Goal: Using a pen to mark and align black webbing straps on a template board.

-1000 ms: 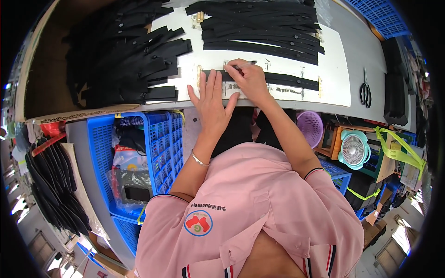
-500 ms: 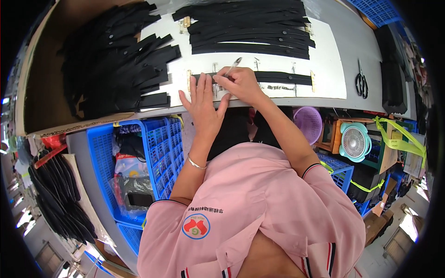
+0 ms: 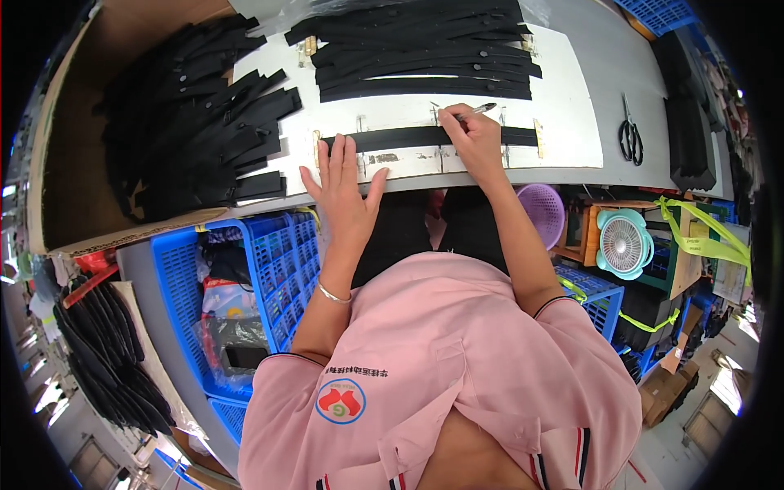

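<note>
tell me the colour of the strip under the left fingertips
The strip is black, seen in the head view.

This looks like a garment or textile workshop, shown by the black fabric strips [image 3: 420,51] piled on a marked white board [image 3: 569,91], scissors [image 3: 629,124] on the grey worktable [image 3: 606,57], an open cardboard box [image 3: 155,20] of strips and blue plastic crates [image 3: 175,278] below.

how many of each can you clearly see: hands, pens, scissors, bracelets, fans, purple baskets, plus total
Hands (left hand, right hand): 2
Pen: 1
Scissors: 1
Bracelet: 1
Fan: 1
Purple basket: 1
Total: 7
</note>
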The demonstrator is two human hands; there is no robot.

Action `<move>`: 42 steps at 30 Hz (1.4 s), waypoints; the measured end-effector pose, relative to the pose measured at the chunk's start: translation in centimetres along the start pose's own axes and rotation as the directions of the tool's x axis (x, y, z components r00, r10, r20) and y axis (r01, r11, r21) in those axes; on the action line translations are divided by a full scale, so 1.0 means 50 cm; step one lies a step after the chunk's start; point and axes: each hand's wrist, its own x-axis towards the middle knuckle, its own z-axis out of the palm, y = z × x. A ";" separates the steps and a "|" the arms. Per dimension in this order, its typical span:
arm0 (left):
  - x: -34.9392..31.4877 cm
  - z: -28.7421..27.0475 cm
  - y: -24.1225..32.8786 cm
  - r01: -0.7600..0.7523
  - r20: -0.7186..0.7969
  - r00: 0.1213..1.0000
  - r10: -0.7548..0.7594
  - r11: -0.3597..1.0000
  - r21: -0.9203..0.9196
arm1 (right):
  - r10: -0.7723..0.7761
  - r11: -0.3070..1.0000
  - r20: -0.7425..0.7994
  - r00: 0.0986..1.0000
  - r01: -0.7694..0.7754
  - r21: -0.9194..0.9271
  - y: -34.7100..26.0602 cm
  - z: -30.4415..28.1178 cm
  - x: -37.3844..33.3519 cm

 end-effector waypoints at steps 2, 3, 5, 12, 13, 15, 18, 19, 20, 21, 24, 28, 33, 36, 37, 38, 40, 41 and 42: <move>-0.001 -0.001 0.001 0.006 0.012 1.000 -0.006 1.000 0.005 | -0.025 0.998 0.012 1.000 0.025 -0.050 0.000 0.000 0.002; -0.001 -0.002 0.002 0.004 0.009 1.000 -0.004 1.000 -0.001 | -0.050 0.993 0.025 0.998 0.052 -0.102 0.000 0.000 0.003; -0.001 -0.002 0.003 0.004 0.006 1.000 -0.004 1.000 -0.006 | -0.051 0.988 0.035 0.998 0.055 -0.143 0.005 -0.001 0.008; 0.036 0.013 0.073 -0.049 -0.069 0.997 0.039 0.989 -0.138 | -0.092 0.973 0.029 0.995 0.096 -0.210 0.009 0.003 0.007; 0.047 0.025 0.086 -0.121 -0.096 0.990 0.099 0.954 -0.273 | -0.092 0.973 0.028 0.995 0.096 -0.211 0.010 0.003 0.007; 0.062 0.047 0.109 -0.123 -0.071 0.992 0.105 0.937 -0.328 | -0.123 0.973 0.007 0.992 0.122 -0.194 0.010 0.005 0.007; 0.082 0.079 0.120 -0.175 -0.128 0.983 0.134 0.903 -0.394 | -0.102 0.979 0.007 0.995 0.102 -0.175 0.018 0.008 0.006; 0.083 0.083 0.121 -0.176 -0.140 0.981 0.134 0.917 -0.359 | -0.099 0.979 0.004 0.995 0.098 -0.177 0.018 0.007 0.005; 0.084 0.086 0.121 -0.176 -0.152 0.979 0.133 0.930 -0.323 | -0.109 0.984 0.006 0.994 0.109 -0.143 0.017 0.005 0.004; 0.084 0.088 0.122 -0.178 -0.149 0.979 0.136 0.929 -0.324 | -0.119 0.987 0.008 0.993 0.119 -0.108 0.016 0.002 0.003; 0.084 0.089 0.121 -0.178 -0.160 0.978 0.132 0.929 -0.325 | -0.042 0.998 0.125 0.991 0.047 -0.037 0.020 -0.012 -0.002; 0.083 0.091 0.121 -0.161 -0.159 0.981 0.115 0.934 -0.319 | -0.086 0.993 0.195 0.977 0.099 -0.057 0.009 -0.021 -0.003; 0.086 0.089 0.125 -0.173 -0.153 0.980 0.130 0.934 -0.311 | -0.185 0.974 0.153 0.971 0.202 -0.101 0.012 -0.017 -0.001; 0.087 0.086 0.129 -0.165 -0.129 0.983 0.131 0.940 -0.297 | -0.230 0.964 0.152 0.961 0.246 -0.104 0.019 -0.017 -0.001; 0.087 0.085 0.126 -0.159 -0.127 0.984 0.127 0.943 -0.294 | -0.255 0.953 0.178 0.950 0.278 -0.121 0.013 -0.018 0.001; 0.087 0.084 0.125 -0.154 -0.125 0.985 0.123 0.945 -0.290 | -0.255 0.952 0.166 0.953 0.277 -0.128 0.007 -0.028 -0.002; 0.084 0.082 0.124 -0.151 -0.108 0.986 0.124 0.939 -0.308 | -0.019 0.999 0.228 0.973 0.013 0.032 -0.006 -0.052 -0.017; 0.083 0.082 0.125 -0.151 -0.106 0.987 0.124 0.939 -0.310 | -0.004 0.984 0.150 0.989 -0.023 0.179 0.003 -0.065 -0.018; 0.083 0.084 0.125 -0.150 -0.104 0.987 0.123 0.939 -0.310 | -0.004 0.984 0.143 0.990 -0.022 0.178 0.005 -0.087 -0.014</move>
